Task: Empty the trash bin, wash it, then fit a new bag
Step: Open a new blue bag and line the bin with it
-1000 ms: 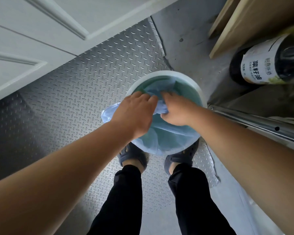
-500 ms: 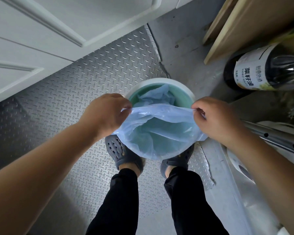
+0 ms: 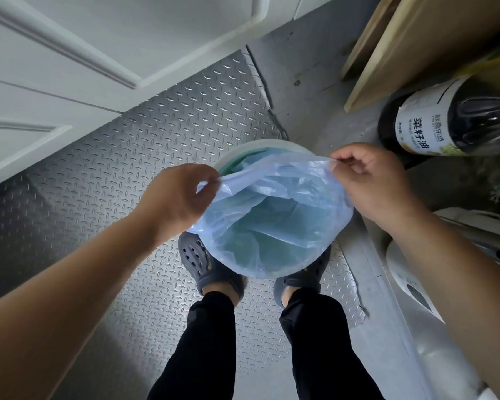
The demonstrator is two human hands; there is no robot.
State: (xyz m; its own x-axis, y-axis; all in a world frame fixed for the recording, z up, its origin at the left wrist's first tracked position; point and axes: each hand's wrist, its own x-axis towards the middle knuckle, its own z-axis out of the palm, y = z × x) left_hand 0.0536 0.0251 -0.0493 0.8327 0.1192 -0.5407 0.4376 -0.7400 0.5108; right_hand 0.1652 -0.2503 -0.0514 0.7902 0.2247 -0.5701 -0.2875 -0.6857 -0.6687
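Observation:
A round bin [image 3: 244, 153] with a white rim and green inside stands on the floor just in front of my feet. A thin pale blue bag [image 3: 274, 215] hangs inside it, and its near edge is folded over the bin's near rim. My left hand [image 3: 175, 197] pinches the bag's far edge on the left side. My right hand [image 3: 371, 180] pinches the same edge on the right. Between them the edge is stretched flat above the bin's mouth, short of the far rim.
A white panelled door [image 3: 84, 59] stands at the upper left over a metal tread-plate floor [image 3: 113, 174]. A large dark oil bottle [image 3: 445, 122] and wooden boards [image 3: 401, 44] are at the upper right. A white appliance [image 3: 416, 290] lies along the right.
My hands were together at the bin's middle, bunched on the bag. They have moved apart and spread the bag's edge wide, lifting it toward the far rim.

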